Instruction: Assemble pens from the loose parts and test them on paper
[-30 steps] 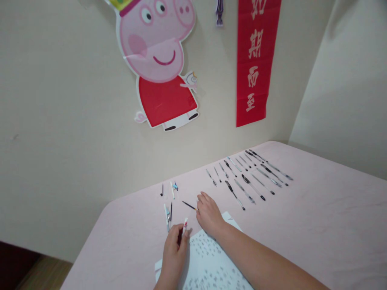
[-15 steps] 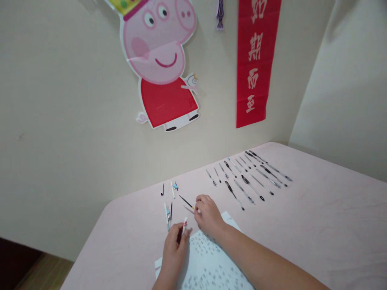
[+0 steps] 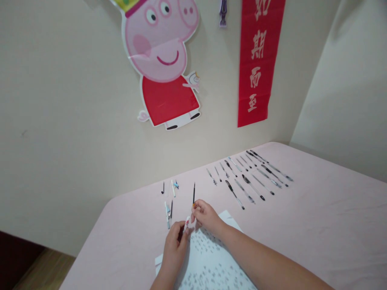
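My right hand (image 3: 205,217) pinches a thin black pen refill (image 3: 194,192) that stands nearly upright above the pink table (image 3: 317,225). My left hand (image 3: 175,245) is closed on a short white pen piece with a red mark (image 3: 186,224), held right next to the right hand's fingers. Both hands hover over a white sheet covered in handwriting (image 3: 211,262).
A few small pen parts (image 3: 169,197) lie left of the hands. A row of several pens (image 3: 250,175) lies at the back right of the table. A cartoon pig cutout (image 3: 165,60) and a red banner (image 3: 256,60) hang on the wall. The table edge runs at the left.
My right hand lifted the black refill off the table, turned it upright and drew back toward my left hand, which stayed put with the white piece.
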A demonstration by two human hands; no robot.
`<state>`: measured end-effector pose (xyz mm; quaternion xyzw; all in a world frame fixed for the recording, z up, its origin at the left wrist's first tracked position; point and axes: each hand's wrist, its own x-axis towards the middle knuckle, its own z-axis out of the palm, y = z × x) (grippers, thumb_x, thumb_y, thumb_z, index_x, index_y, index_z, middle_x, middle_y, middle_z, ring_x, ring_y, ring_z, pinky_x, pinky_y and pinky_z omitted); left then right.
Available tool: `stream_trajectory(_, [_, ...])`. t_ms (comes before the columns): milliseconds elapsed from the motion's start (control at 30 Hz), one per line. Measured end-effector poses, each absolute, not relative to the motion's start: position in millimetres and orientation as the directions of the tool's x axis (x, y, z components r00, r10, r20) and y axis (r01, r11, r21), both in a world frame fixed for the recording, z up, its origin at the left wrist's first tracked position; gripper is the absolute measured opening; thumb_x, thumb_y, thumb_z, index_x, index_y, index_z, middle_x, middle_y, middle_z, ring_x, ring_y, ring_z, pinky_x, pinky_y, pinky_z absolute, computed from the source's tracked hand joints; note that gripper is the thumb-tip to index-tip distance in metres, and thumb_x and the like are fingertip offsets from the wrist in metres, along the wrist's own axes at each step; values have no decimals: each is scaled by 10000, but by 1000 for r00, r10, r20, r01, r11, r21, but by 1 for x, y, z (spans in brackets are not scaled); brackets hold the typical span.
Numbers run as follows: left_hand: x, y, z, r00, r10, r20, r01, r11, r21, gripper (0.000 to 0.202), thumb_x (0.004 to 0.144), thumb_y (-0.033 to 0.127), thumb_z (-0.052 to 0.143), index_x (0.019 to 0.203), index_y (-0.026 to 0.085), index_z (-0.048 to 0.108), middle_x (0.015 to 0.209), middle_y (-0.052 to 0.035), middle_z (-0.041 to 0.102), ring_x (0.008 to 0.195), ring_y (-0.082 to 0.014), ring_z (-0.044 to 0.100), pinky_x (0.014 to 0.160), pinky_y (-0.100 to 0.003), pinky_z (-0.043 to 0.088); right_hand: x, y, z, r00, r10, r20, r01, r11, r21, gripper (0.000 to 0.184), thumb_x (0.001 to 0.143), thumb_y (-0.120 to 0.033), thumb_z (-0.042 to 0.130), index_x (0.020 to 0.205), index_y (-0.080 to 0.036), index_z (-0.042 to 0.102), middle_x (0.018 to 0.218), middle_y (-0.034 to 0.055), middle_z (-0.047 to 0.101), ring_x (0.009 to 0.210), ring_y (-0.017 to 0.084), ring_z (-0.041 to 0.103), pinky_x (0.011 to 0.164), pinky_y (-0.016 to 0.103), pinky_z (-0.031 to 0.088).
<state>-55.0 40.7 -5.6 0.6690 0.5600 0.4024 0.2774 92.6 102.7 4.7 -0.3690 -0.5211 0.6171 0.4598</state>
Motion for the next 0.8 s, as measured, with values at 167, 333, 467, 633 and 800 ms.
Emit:
stream_trajectory(167, [-55, 41, -5, 48, 971, 235, 544, -223, 809, 212, 854, 345, 509, 931, 190, 632, 857, -58, 656, 780, -210, 602, 698, -306, 458, 91, 102, 6, -281, 960, 23, -179, -29, -983, 161, 704, -331, 553, 671, -192, 479, 481, -74, 458, 432, 76, 399, 440, 197, 296])
stream_trajectory(333, [-54, 42, -5, 48, 970, 237, 568, -222, 792, 209, 851, 336, 510, 943, 189, 628, 844, -54, 649, 740, -202, 593, 662, -298, 450, 90, 104, 6, -265, 964, 41, -191, -11, -981, 173, 683, -325, 586, 635, -182, 502, 529, -54, 459, 503, 92, 429, 480, 213, 321])
stream_trajectory(467, [-54, 42, -4, 50, 967, 248, 575, -231, 785, 200, 846, 328, 511, 930, 189, 628, 829, -52, 646, 726, -200, 590, 651, -297, 450, 92, 104, 3, -300, 952, 60, -146, 16, -989, 194, 712, -351, 596, 656, -178, 530, 546, -49, 469, 511, 104, 444, 506, 237, 363])
stream_trajectory(633, [-54, 42, -3, 46, 963, 264, 575, -241, 782, 200, 837, 328, 522, 935, 194, 633, 842, -52, 657, 734, -201, 595, 653, -300, 459, 93, 105, -1, -313, 934, 174, 9, 186, -983, 230, 766, -366, 602, 632, -180, 578, 544, -56, 511, 547, 112, 505, 930, 440, 379])
stream_trajectory(800, [-53, 42, -1, 31, 962, 273, 549, -245, 799, 223, 834, 359, 532, 929, 189, 639, 832, -54, 660, 722, -199, 592, 654, -301, 463, 95, 102, 1, -352, 918, 181, 83, 224, -971, 221, 806, -363, 571, 769, -176, 684, 635, -20, 634, 622, 147, 604, 1101, 543, 64])
